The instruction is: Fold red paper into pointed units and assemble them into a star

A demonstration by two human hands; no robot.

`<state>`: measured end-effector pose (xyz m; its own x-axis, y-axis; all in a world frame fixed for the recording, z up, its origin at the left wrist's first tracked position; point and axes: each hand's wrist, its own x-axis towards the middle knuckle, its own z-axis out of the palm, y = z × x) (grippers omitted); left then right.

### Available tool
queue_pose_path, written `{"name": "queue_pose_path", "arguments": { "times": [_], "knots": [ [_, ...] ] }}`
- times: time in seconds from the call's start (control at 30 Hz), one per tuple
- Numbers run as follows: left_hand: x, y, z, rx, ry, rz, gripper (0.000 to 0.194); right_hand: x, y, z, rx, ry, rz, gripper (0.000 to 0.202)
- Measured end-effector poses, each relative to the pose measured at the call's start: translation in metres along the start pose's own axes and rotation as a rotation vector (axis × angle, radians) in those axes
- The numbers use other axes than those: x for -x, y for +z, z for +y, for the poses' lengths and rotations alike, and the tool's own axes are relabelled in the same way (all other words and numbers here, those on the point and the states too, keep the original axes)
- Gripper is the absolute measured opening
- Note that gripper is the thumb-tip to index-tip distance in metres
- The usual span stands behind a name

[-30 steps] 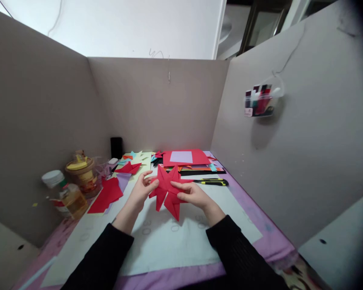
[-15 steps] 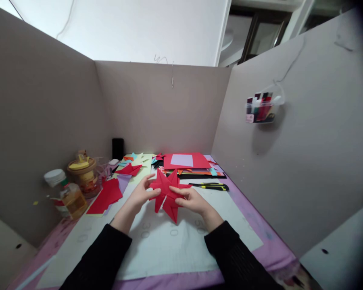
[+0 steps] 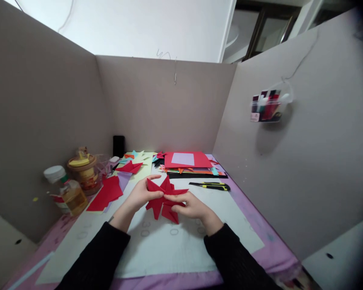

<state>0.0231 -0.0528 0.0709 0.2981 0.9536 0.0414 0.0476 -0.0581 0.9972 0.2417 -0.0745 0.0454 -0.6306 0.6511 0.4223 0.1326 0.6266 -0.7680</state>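
Between my hands, above the white sheet, is a red folded paper star (image 3: 167, 185) with several pointed arms. My left hand (image 3: 141, 195) grips its left side, thumb on the near face and fingers behind. From the right, my right hand (image 3: 191, 204) pinches it, with the index finger laid across the front toward the centre and the thumb lower down. Both thumbs and index fingers meet close to the star's middle. The fingers behind the paper are partly hidden.
Red paper pieces (image 3: 107, 194) lie left of my hands, beside a bottle of amber liquid (image 3: 74, 197) and a brown tub (image 3: 85, 173). A black and yellow utility knife (image 3: 211, 186) rests at right. Behind stand stacked red sheets (image 3: 204, 160). Grey panels (image 3: 166, 104) enclose the table.
The star has tilted, so its upper arms now point more toward me and its face looks flatter. Both hands have drawn closer together at its centre. The view has shifted slightly.
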Motion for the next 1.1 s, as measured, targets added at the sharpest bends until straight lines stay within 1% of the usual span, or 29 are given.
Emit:
{"name": "queue_pose_path", "arguments": {
  "times": [0.07,0.13,0.17,0.2,0.23,0.3,0.33,0.37,0.4,0.43,0.47,0.5,0.53,0.6,0.67,0.7,0.8,1.0,1.1],
  "knots": [
    [0.0,0.0,0.0,-0.006,0.005,0.025,0.072,0.001,-0.002,0.006,-0.06,0.004,0.043,0.037],
    [0.001,-0.001,0.001,-0.001,0.027,0.061,0.068,0.002,-0.005,0.01,-0.114,-0.011,0.138,0.03],
    [0.002,-0.001,0.002,-0.012,0.051,0.097,0.066,0.002,-0.007,0.01,-0.111,-0.029,0.225,0.028],
    [0.003,-0.001,0.003,-0.042,0.086,0.148,0.064,0.002,-0.009,0.008,-0.073,-0.056,0.346,0.026],
    [0.005,0.0,0.005,-0.095,0.132,0.209,0.06,0.002,-0.01,0.004,0.007,-0.094,0.488,0.024],
    [0.01,0.002,0.008,-0.235,0.258,0.317,0.05,-0.001,-0.009,-0.009,0.259,-0.183,0.761,0.02],
    [0.012,0.004,0.009,-0.302,0.331,0.343,0.045,-0.003,-0.008,-0.018,0.421,-0.236,0.838,0.02],
    [0.014,0.006,0.008,-0.356,0.405,0.351,0.04,-0.005,-0.006,-0.026,0.566,-0.265,0.869,0.025],
    [0.015,0.008,0.007,-0.399,0.474,0.349,0.036,-0.008,-0.004,-0.034,0.669,-0.266,0.855,0.035],
    [0.016,0.009,0.005,-0.43,0.534,0.34,0.033,-0.011,-0.002,-0.04,0.747,-0.243,0.795,0.045],
    [0.017,0.011,0.002,-0.449,0.579,0.331,0.032,-0.014,0.0,-0.045,0.807,-0.194,0.731,0.049],
    [0.017,0.012,-0.001,-0.459,0.607,0.324,0.03,-0.017,0.001,-0.048,0.84,-0.141,0.675,0.048],
    [0.017,0.013,-0.004,-0.459,0.619,0.32,0.029,-0.019,0.002,-0.05,0.852,-0.087,0.621,0.044],
    [0.016,0.014,-0.008,-0.433,0.615,0.302,0.026,-0.023,0.003,-0.049,0.829,-0.009,0.54,0.025],
    [0.015,0.015,-0.01,-0.4,0.594,0.29,0.024,-0.023,0.005,-0.046,0.785,0.017,0.486,0.006],
    [0.014,0.015,-0.01,-0.389,0.582,0.288,0.023,-0.022,0.006,-0.044,0.768,0.017,0.473,0.005],
    [0.015,0.018,-0.007,-0.364,0.535,0.278,0.023,-0.019,0.008,-0.043,0.752,0.006,0.46,0.011],
    [0.017,0.021,-0.005,-0.356,0.467,0.167,0.029,-0.017,0.009,-0.04,0.724,0.04,0.468,0.012],
    [0.016,0.021,-0.008,-0.369,0.453,0.18,0.026,-0.018,0.009,-0.037,0.696,0.058,0.489,0.007]
  ]
}}
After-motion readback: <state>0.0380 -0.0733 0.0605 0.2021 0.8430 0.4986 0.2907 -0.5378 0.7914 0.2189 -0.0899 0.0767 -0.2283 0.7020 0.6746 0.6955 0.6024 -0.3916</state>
